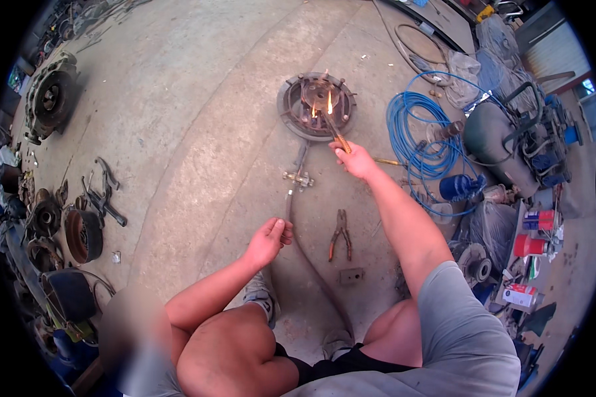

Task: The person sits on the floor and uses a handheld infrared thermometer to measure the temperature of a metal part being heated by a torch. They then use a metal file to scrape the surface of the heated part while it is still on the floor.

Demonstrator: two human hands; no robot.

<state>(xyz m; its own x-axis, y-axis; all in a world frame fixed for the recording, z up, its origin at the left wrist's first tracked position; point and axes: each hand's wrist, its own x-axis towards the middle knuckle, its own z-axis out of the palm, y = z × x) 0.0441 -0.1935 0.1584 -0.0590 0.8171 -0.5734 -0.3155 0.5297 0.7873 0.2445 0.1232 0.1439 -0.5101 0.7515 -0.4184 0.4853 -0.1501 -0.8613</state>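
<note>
My right hand (352, 159) is closed around the orange handles of pliers (342, 140), whose dark jaws reach into a round iron gas burner (289, 121). Small yellow flames (330, 102) rise beside the jaws. A round metal disc (321, 94) rests on top of the burner; exactly what the jaws grip is too small to tell. My left hand (269, 239) hangs with curled fingers just left of the rubber hose (311, 269), with nothing visible in it. Between burner and hose sits a brass-coloured valve (298, 178).
Second pliers (341, 236) and a small metal block (351, 276) lie on the concrete. Right are a yellow stick (386, 161), coiled blue hose (394, 126) and a dark green tank (493, 139). Left are a gear puller (102, 198), a brake drum (83, 236) and a large round part (49, 99).
</note>
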